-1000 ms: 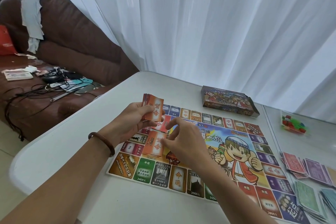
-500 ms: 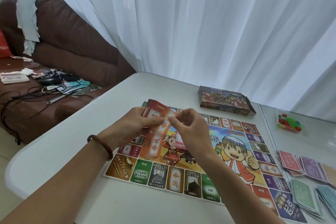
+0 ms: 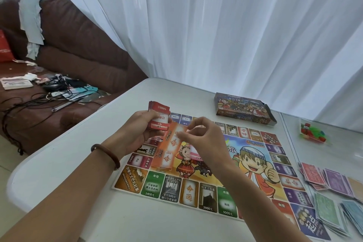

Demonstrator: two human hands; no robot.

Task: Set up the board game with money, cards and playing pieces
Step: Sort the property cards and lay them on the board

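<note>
The colourful game board (image 3: 214, 194) lies flat on the white table (image 3: 74, 155). Above the board's far left corner, my left hand (image 3: 135, 133) grips a stack of red cards (image 3: 159, 116). Just to its right, my right hand (image 3: 204, 141) hovers with curled fingers, pinching a pale pink card (image 3: 197, 154) that hangs below the palm. Two orange cards (image 3: 168, 149) lie on the board under my hands. Piles of paper money (image 3: 330, 180) in red, purple, green and blue are spread at the right. A small bag of coloured playing pieces (image 3: 312, 134) sits at the far right.
The open game box (image 3: 243, 111) stands beyond the board near the white curtain (image 3: 216, 25). A brown sofa (image 3: 74, 45) with cables and clutter is left of the table. A seam in the table (image 3: 288, 143) runs right of the board.
My right hand rose from the orange cards on the board to the stack in my left hand and drew away with a pink card. The top card of the stack is now red.
</note>
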